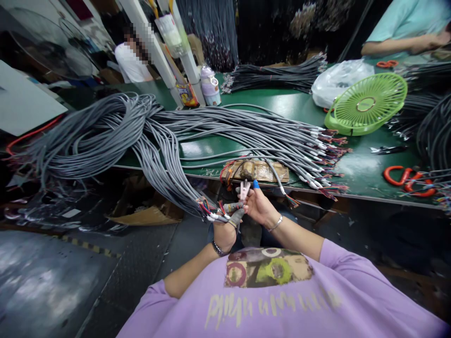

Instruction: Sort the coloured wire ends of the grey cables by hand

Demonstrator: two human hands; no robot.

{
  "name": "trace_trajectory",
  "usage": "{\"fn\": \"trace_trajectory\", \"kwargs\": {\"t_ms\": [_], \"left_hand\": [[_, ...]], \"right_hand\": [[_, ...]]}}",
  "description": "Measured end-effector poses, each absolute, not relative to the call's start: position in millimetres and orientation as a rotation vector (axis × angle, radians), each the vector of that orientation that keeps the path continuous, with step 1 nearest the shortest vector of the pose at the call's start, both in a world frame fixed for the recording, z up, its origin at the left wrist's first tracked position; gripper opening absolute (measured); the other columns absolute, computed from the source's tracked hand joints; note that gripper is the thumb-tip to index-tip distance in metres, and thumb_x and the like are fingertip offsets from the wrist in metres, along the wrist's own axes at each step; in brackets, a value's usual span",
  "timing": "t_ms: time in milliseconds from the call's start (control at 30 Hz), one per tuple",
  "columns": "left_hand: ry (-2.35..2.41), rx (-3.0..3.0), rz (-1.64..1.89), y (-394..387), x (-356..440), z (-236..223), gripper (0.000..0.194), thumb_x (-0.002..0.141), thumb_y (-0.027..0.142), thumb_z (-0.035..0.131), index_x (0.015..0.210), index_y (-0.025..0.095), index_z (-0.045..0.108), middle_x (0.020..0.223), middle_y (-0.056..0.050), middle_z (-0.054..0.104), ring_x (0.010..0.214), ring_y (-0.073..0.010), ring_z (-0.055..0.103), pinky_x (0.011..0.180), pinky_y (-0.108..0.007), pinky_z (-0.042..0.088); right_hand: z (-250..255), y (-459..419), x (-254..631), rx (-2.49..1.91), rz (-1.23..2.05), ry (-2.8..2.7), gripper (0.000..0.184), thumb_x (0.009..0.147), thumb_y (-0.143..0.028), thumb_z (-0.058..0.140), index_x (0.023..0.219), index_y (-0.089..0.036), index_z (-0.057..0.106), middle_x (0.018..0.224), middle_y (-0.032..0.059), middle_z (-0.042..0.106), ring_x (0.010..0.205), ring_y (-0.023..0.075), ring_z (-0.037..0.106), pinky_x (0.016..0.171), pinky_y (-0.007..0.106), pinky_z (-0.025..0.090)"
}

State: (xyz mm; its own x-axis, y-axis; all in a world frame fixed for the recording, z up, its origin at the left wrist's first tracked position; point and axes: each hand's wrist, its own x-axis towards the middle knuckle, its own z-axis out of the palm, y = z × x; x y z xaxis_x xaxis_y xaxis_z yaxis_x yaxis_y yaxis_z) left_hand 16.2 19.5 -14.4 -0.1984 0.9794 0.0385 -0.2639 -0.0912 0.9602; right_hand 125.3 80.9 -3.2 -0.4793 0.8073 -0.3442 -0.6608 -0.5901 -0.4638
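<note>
My left hand (pixel 225 232), with grey covers on its fingers, is closed around the stripped ends of a bunch of grey cables (pixel 169 164). Coloured wires and white sleeves stick out of the bunch beside it. Against those fingertips, my right hand (pixel 259 206) has its own fingers curled in a pinch; what lies between them is too small to tell. Blue tape wraps its raised thumb. A pale pink V-shaped piece (pixel 244 190) shows at the right fingers, and I cannot tell whether it is held. Just beyond is a wooden block (pixel 271 172) at the table edge.
More grey cables (pixel 239 122) lie across the green table (pixel 289 103), with a coil (pixel 95 136) at left. Right of them are a green fan (pixel 366 103), a plastic bag (pixel 341 80), pliers (pixel 387 150) and orange-handled scissors (pixel 408 180). A bottle (pixel 210 87) stands behind. Co-workers sit beyond.
</note>
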Motion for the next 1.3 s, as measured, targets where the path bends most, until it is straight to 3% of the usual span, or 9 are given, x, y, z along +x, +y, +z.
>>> {"fn": "trace_trajectory", "kwargs": {"t_ms": [200, 467, 700, 833, 1000, 1167, 1300], "left_hand": [[1.071, 0.866, 1.468, 12.9, 4.9, -18.0, 0.023, 0.067, 0.029, 0.077, 0.086, 0.017, 0.071, 0.081, -0.006, 0.074, 0.073, -0.0192, 0.07, 0.058, -0.025, 0.053], [1.027, 0.774, 1.37, 4.9, -7.4, -16.2, 0.035, 0.058, 0.023, 0.081, 0.09, 0.016, 0.069, 0.087, -0.009, 0.074, 0.083, -0.0232, 0.07, 0.07, -0.031, 0.055], [0.965, 0.859, 1.304, -0.5, -6.0, -12.5, 0.036, 0.057, 0.019, 0.079, 0.092, 0.015, 0.068, 0.084, -0.008, 0.072, 0.078, -0.0218, 0.068, 0.072, -0.034, 0.054], [1.058, 1.048, 1.32, -4.6, -1.7, -16.8, 0.032, 0.056, 0.005, 0.07, 0.086, 0.015, 0.068, 0.079, -0.004, 0.069, 0.073, -0.0172, 0.064, 0.07, -0.028, 0.051], [1.165, 1.185, 1.277, -11.8, -2.2, -18.3, 0.05, 0.051, -0.004, 0.057, 0.096, 0.016, 0.066, 0.077, -0.001, 0.066, 0.067, -0.0141, 0.057, 0.062, -0.023, 0.046], [1.183, 1.309, 1.201, -15.6, -2.1, -19.3, 0.055, 0.056, 0.0, 0.061, 0.109, 0.015, 0.063, 0.09, -0.003, 0.068, 0.08, -0.0169, 0.059, 0.077, -0.028, 0.047], [1.006, 1.236, 1.171, -20.1, 0.6, -11.6, 0.052, 0.061, 0.015, 0.075, 0.111, 0.014, 0.064, 0.096, -0.007, 0.069, 0.086, -0.0205, 0.062, 0.08, -0.031, 0.049]], "right_hand": [[-18.7, 74.3, 140.7, -0.749, 2.094, -0.373, 0.043, 0.083, -0.058, 0.051, 0.076, -0.016, 0.058, 0.07, 0.0021, 0.06, 0.055, 0.0099, 0.051, 0.053, 0.023, 0.046], [-17.6, 53.4, 160.4, -0.986, 1.869, -0.891, 0.029, 0.07, -0.042, 0.072, 0.08, -0.016, 0.066, 0.071, 0.0007, 0.062, 0.056, 0.0077, 0.048, 0.053, 0.021, 0.039], [9.5, 31.3, 152.5, -0.849, 1.693, -1.458, 0.024, 0.075, -0.037, 0.067, 0.091, -0.018, 0.068, 0.075, 0.0012, 0.063, 0.068, 0.0132, 0.053, 0.065, 0.027, 0.042], [14.7, 23.5, 142.6, -0.839, 1.536, -1.68, 0.024, 0.074, -0.033, 0.069, 0.093, -0.018, 0.066, 0.078, 0.0015, 0.063, 0.069, 0.0141, 0.052, 0.067, 0.028, 0.043], [12.4, 17.2, 139.0, -0.882, 1.434, -1.797, 0.02, 0.076, -0.029, 0.065, 0.091, -0.016, 0.065, 0.08, 0.0019, 0.064, 0.068, 0.0139, 0.054, 0.067, 0.026, 0.044], [12.6, 11.4, 140.9, -0.975, 1.466, -1.726, 0.021, 0.073, -0.025, 0.061, 0.091, -0.015, 0.065, 0.082, 0.0019, 0.066, 0.071, 0.0149, 0.057, 0.069, 0.027, 0.046], [6.0, 6.3, 146.2, -0.992, 1.543, -1.548, 0.013, 0.07, -0.025, 0.061, 0.079, -0.016, 0.062, 0.074, 0.0007, 0.064, 0.065, 0.0133, 0.054, 0.065, 0.027, 0.044]]}}
